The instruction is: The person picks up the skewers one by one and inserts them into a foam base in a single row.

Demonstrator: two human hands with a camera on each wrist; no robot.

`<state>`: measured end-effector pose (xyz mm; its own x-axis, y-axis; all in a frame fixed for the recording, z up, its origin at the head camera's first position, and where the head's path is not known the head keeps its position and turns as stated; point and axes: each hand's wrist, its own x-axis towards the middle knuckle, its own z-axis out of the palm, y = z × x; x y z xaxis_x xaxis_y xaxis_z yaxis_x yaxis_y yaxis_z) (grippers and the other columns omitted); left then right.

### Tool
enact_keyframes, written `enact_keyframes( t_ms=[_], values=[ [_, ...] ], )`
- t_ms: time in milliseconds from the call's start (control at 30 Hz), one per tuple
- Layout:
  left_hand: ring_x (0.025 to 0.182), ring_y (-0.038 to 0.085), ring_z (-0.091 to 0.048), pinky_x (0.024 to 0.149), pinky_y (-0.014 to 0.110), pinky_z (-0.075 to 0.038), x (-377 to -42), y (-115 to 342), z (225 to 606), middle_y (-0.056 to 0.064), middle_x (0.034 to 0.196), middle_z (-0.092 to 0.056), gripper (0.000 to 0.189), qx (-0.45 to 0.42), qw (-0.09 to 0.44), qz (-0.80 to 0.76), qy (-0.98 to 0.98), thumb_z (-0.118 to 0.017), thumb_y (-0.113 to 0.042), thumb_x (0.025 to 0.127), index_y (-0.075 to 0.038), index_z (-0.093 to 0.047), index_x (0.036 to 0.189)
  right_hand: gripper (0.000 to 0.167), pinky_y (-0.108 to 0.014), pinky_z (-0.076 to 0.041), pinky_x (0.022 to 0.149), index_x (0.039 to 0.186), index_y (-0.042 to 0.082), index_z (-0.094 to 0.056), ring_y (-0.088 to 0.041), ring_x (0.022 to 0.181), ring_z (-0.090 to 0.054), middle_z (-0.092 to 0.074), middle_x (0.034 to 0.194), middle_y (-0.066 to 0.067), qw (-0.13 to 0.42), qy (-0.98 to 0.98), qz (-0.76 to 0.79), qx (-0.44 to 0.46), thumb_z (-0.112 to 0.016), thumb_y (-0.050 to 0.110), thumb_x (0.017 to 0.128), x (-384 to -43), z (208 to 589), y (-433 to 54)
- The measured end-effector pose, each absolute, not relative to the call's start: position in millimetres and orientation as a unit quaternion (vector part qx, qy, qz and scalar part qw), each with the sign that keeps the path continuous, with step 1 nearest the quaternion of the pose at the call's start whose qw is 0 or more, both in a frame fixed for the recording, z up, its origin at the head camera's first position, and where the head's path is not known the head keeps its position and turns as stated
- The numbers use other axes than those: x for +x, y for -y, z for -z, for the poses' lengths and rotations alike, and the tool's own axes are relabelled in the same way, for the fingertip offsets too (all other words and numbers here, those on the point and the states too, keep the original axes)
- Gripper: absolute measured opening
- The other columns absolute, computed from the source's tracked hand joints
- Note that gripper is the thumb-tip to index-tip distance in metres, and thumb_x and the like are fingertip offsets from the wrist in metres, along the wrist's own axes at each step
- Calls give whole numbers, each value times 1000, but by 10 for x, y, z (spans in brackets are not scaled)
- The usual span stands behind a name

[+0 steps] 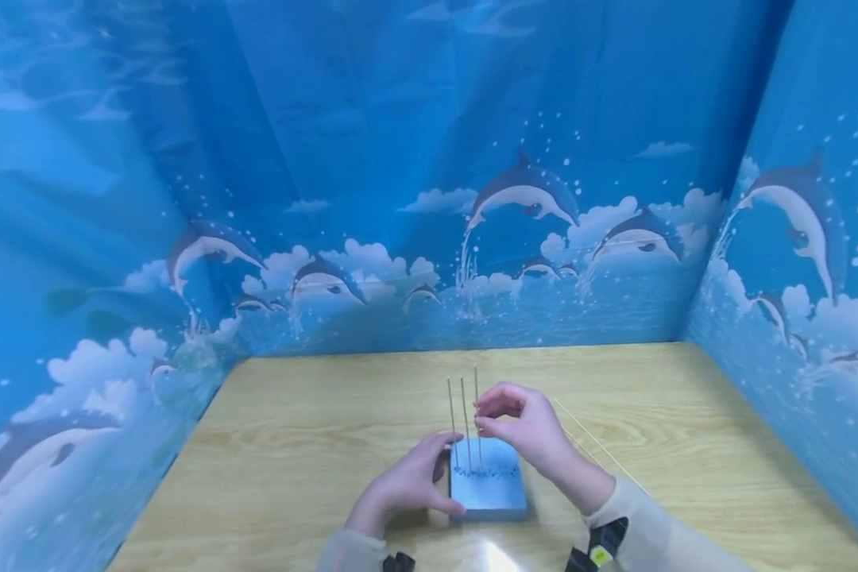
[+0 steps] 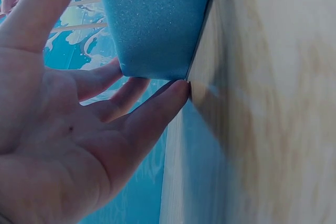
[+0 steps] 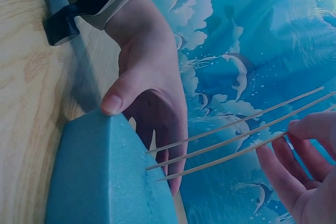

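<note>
A blue foam block (image 1: 489, 500) sits on the table, with a row of small dark holes across its top. My left hand (image 1: 409, 481) holds its left side, thumb at the near corner and fingers round toward the far one. Two thin wooden skewers (image 1: 452, 413) stand upright in the block's left half. Just right of them stands a third skewer (image 3: 210, 164), its lower end at the foam. My right hand (image 1: 532, 429) pinches this skewer between thumb and fingertips, partway up. In the right wrist view it bows slightly.
Loose skewers (image 1: 600, 446) lie on the wooden table (image 1: 314, 429), partly behind the right forearm. A blue dolphin-printed curtain (image 1: 372, 159) encloses the back and both sides. Black straps with small devices (image 1: 608, 540) sit on the wrists.
</note>
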<state>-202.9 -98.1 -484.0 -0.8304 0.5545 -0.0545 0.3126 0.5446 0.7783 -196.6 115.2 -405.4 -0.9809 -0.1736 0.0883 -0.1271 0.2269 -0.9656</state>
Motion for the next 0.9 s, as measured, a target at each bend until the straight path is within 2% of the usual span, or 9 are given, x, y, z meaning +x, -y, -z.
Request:
enact_keyframes(
  t_ms=[600, 900],
  values=[
    [118, 20, -55, 104, 36, -50, -2030, 983, 4845, 9, 142, -51, 106, 246, 151, -400, -870, -92, -36, 61, -10, -39, 149, 23, -27, -63, 73, 103, 1, -69, -21, 89, -70, -73, 95, -10, 12, -796, 601, -76, -75, 1, 81, -1956, 4090, -1151],
    [111, 16, -54, 100, 32, -51, -2024, 980, 4809, 8, 137, -52, 106, 246, 153, -403, -868, -92, -34, 61, -8, -39, 148, 16, -26, -63, 73, 94, 8, -69, -20, 88, -69, -72, 90, -6, 15, -814, 577, -68, -74, 0, 81, -1959, 4107, -1158]
  ],
)
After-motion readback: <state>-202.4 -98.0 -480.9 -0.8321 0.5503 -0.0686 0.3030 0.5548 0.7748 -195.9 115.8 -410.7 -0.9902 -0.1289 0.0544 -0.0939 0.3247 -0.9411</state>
